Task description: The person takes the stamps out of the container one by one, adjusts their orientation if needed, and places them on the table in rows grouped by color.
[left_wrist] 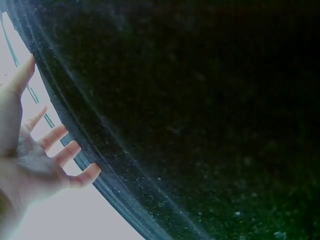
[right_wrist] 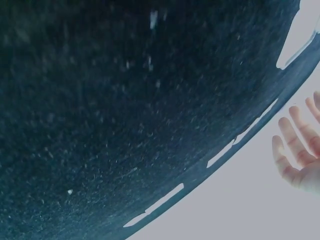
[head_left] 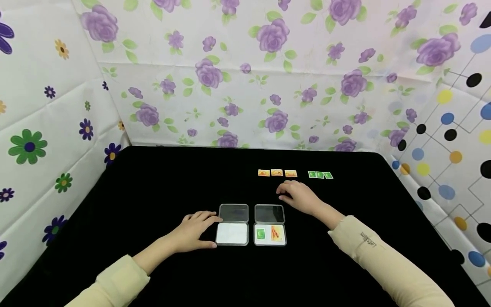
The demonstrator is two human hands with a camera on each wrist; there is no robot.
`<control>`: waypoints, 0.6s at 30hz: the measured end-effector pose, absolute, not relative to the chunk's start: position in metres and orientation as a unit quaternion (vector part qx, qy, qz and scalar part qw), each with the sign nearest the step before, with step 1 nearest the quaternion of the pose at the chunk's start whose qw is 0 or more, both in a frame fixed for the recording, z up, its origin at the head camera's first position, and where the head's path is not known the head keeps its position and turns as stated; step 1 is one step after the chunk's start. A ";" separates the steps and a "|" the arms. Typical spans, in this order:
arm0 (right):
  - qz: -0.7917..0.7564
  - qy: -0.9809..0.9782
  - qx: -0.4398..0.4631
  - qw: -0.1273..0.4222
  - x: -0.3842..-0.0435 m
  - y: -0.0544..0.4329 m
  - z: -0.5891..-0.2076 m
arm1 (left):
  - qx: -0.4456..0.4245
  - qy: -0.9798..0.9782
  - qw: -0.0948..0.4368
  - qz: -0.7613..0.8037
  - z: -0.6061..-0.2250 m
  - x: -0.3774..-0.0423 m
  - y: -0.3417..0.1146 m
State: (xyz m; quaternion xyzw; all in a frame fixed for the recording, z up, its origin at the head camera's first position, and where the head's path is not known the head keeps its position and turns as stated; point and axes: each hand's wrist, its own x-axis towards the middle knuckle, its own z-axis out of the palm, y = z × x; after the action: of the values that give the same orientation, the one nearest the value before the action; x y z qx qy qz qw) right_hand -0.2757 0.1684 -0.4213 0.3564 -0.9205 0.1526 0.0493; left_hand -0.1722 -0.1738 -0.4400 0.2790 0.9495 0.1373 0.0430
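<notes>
My left hand point(head_left: 196, 231) is at the left edge of an open clear plastic case point(head_left: 232, 234) with a white inside, its fingers spread and its thumb near the front corner. To its right, a second open case point(head_left: 270, 244) holds one green stamp point(head_left: 261, 233) and one orange stamp point(head_left: 276, 233) on white. My right hand point(head_left: 301, 197) is beyond that case's lid point(head_left: 270, 214), fingers loosely bent with nothing between them. Farther back lie three orange stamps point(head_left: 277, 172) and, to their right, three green stamps point(head_left: 320, 175). In the left wrist view, the left fingers point(left_wrist: 67, 152) are spread.
A black cloth point(head_left: 172, 183) covers the table. Floral sheets point(head_left: 245, 85) hang behind it and at the left, and a dotted sheet point(head_left: 445, 128) hangs at the right. The left case's clear lid point(head_left: 233, 212) lies folded back behind its base.
</notes>
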 end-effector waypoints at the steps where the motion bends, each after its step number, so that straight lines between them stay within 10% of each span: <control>1: 0.154 -0.918 0.363 0.053 -0.273 0.168 -0.421 | 0.279 0.950 0.045 0.136 -0.440 -0.172 -0.174; 18: 0.161 -0.911 0.380 0.030 -0.241 0.175 -0.415 | 0.257 0.955 0.050 0.140 -0.432 -0.176 -0.168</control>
State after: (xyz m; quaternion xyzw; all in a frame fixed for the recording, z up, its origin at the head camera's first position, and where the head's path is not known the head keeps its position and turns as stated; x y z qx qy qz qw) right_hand -0.2411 0.1753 -0.4155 0.3797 -0.9105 0.1607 0.0304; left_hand -0.1756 -0.1679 -0.4316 0.2573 0.9548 0.1400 0.0504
